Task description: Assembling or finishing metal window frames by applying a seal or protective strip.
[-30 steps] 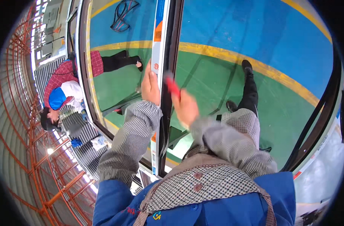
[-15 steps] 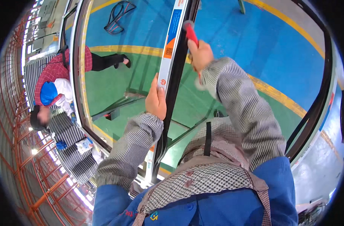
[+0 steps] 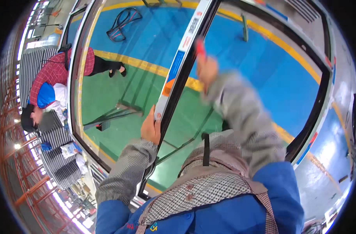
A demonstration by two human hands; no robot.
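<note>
A window frame stands before me, and its middle bar [image 3: 179, 64] has a white face with blue and orange printed film. My left hand [image 3: 150, 128] is wrapped round the lower part of this bar, thumb on its near face. Black rubber seal [image 3: 182, 80] runs along the bar's right side. My right hand [image 3: 208, 72] is closed round a red-handled roller [image 3: 200, 49] and holds it against or close to the seal, higher up the bar. Motion smears the right hand and its sleeve, and the tool's tip is unclear.
Beyond the frame, a black looped strip [image 3: 123, 24] lies on the blue floor [image 3: 154, 39]. A dark metal stand leg [image 3: 119, 113] crosses the green floor. At the left a person in a red checked shirt [image 3: 53, 70] bends over a striped work surface [image 3: 61, 156].
The view has shifted, so more of the frame's far right corner shows. My right hand with the roller has come down along the bar. My left hand keeps its grip.
</note>
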